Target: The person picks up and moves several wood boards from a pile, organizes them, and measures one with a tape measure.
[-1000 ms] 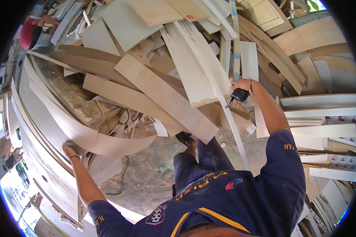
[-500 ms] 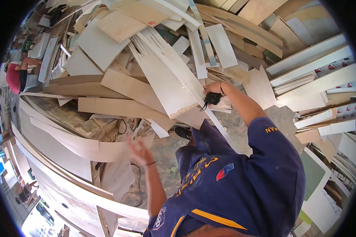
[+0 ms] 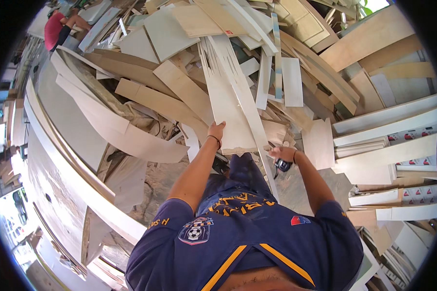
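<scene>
My left hand grips the near end of a long white board that lies slanted on top of a heap of offcuts. My right hand is closed around a small black object, just right of that board's end. It sits beside a thin white strip that runs down along the board's right side. Both arms reach forward over my dark blue shirt. What the black object is cannot be made out.
A big pile of plywood and white laminate offcuts fills the ground ahead. Curved white panels lean at the left. Stacked white boards lie at the right. A person in a red shirt crouches at the far top left. Dusty floor lies below.
My left hand has left the curved panel at the lower left and come up onto the white board's end. My right hand, with the black object, has dropped closer to my body.
</scene>
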Demonstrator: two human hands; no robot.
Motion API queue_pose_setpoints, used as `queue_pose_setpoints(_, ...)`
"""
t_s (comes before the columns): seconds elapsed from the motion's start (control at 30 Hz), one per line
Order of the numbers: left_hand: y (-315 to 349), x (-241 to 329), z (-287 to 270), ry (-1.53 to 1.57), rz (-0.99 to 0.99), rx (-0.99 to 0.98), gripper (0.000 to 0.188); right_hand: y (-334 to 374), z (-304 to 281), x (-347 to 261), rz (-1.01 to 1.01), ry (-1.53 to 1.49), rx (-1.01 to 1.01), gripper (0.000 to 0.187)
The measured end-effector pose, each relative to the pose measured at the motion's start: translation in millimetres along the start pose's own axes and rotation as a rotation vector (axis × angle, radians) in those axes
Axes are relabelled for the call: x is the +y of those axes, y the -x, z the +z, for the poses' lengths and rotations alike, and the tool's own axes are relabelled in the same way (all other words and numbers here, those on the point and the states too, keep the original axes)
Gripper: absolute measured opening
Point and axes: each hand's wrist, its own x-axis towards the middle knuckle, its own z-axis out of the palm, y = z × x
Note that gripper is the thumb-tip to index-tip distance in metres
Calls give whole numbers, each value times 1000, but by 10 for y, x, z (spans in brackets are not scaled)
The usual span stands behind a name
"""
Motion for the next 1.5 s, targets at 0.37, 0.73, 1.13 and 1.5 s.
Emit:
queue_pose_setpoints(0.37, 868, -425, -44, -42, -27, 22, 28, 623, 1212, 389, 229, 325, 165, 41)
queue_pose_setpoints(0.73, 929, -564, -690, -164, -11, 19, 31, 1615, 1147, 1197, 446, 196, 318, 34)
queue_pose_setpoints(1.13, 761, -666, -984, -415, 124, 161, 31, 1252, 1337, 1371, 420, 25, 326, 38)
queue_pose_setpoints(1.5, 1012, -1008, 1268, -190, -126, -10, 33, 1718, 157, 2449, 231, -14, 363, 29)
